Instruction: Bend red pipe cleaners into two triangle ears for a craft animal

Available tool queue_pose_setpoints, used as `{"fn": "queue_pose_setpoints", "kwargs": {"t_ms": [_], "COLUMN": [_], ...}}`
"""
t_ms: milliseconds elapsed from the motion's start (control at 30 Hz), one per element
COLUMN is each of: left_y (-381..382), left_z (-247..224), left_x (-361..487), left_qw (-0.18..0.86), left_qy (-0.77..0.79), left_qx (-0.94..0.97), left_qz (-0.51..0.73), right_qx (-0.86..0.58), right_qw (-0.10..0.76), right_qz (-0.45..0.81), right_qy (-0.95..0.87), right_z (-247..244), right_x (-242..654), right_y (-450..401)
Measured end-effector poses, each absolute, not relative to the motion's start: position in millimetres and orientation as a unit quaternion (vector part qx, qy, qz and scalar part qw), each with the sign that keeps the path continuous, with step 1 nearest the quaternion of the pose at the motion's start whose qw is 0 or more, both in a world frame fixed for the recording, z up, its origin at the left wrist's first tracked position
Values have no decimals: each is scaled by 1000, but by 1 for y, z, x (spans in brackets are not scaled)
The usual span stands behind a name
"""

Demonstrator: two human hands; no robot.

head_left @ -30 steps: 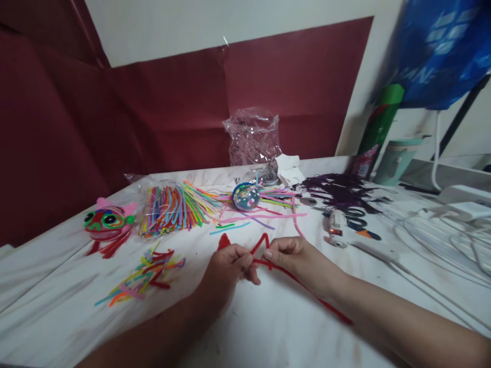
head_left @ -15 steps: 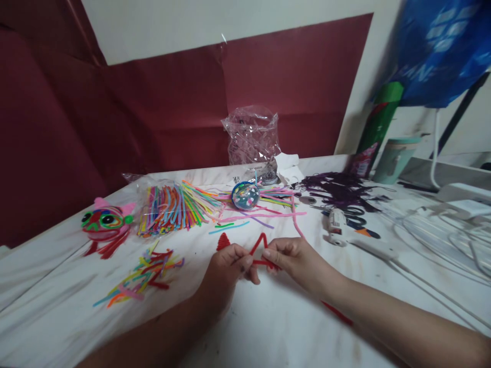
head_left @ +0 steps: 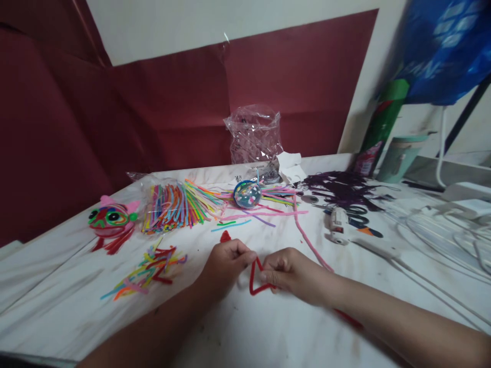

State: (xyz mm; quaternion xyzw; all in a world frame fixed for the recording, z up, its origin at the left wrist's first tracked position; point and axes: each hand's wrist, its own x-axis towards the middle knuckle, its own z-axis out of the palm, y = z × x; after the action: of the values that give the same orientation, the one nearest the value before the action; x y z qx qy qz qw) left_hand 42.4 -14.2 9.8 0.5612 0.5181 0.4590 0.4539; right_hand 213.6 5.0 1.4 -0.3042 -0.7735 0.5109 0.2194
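Left hand [head_left: 229, 261] and right hand [head_left: 288, 268] pinch a bent red stem [head_left: 252, 292] between colourful scraps [head_left: 153, 267] and glue gun [head_left: 353, 238].

Free passage: the near tabletop [head_left: 241, 337], between the forearms [head_left: 368, 306]. Obstacles: red strip [head_left: 252, 280], centre; ball [head_left: 247, 194], beyond; offcuts [head_left: 157, 268], left; glue gun [head_left: 340, 227] and cables [head_left: 429, 232], right.

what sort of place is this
Probably a craft workspace: a bundle of colourful pipe cleaners, what looks like a glue gun and a bright face-like figure share the table.
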Motion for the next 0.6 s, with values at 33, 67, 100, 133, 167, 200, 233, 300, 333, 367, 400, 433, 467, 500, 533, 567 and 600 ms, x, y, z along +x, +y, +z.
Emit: {"fn": "queue_pose_setpoints", "kwargs": {"t_ms": [33, 67, 100, 133, 167, 200, 233, 300, 333, 367, 400, 433, 467, 500, 533, 567, 600], "left_y": [-15, -16, -16, -16, -16, -16, -16, -18, -19, -20, -21, -22, -22, -22, -21, -20, -20], "left_z": [10, 11, 10, 10, 9, 7, 6, 4, 4, 4, 5, 6, 7, 8, 9, 9, 9], "left_x": [43, 43, 43, 42, 43, 43, 43, 45, 46, 46, 46, 46, 46, 45, 44, 43, 42], "left_qw": [439, 425, 414, 404, 391, 374, 354, 314, 298, 288, 286, 290, 296, 305, 314, 321, 325], "left_qy": [527, 533, 535, 534, 530, 526, 524, 531, 538, 543, 546, 547, 546, 542, 538, 535, 532], "left_qx": [568, 575, 585, 599, 616, 634, 649, 661, 658, 652, 644, 637, 630, 624, 620, 616, 615], "left_qz": [455, 451, 446, 440, 433, 426, 422, 427, 435, 444, 453, 460, 466, 472, 477, 480, 483], "right_qx": [-310, -315, -317, -319, -320, -322, -324, -328, -328, -325, -319, -314, -311, -311, -312, -316, -321], "right_qw": [223, 227, 230, 231, 230, 230, 231, 234, 238, 244, 252, 263, 277, 292, 304, 312, 317], "right_qz": [491, 471, 451, 432, 411, 390, 369, 338, 331, 329, 328, 327, 323, 319, 319, 323, 331], "right_qy": [-783, -792, -802, -812, -822, -832, -840, -851, -852, -853, -853, -852, -850, -846, -842, -836, -829], "right_z": [1, 1, 1, 1, 1, 1, 2, 2, 2, 3, 3, 4, 4, 5, 5, 5, 6], "right_x": [213, 213, 213, 213, 212, 212, 212, 212, 212, 212, 213, 213, 213, 212, 212, 212, 212], "right_y": [4, 3, 2, 1, 1, 1, 1, 1, 1, 1, 2, 2, 3, 3, 4, 6, 7]}}
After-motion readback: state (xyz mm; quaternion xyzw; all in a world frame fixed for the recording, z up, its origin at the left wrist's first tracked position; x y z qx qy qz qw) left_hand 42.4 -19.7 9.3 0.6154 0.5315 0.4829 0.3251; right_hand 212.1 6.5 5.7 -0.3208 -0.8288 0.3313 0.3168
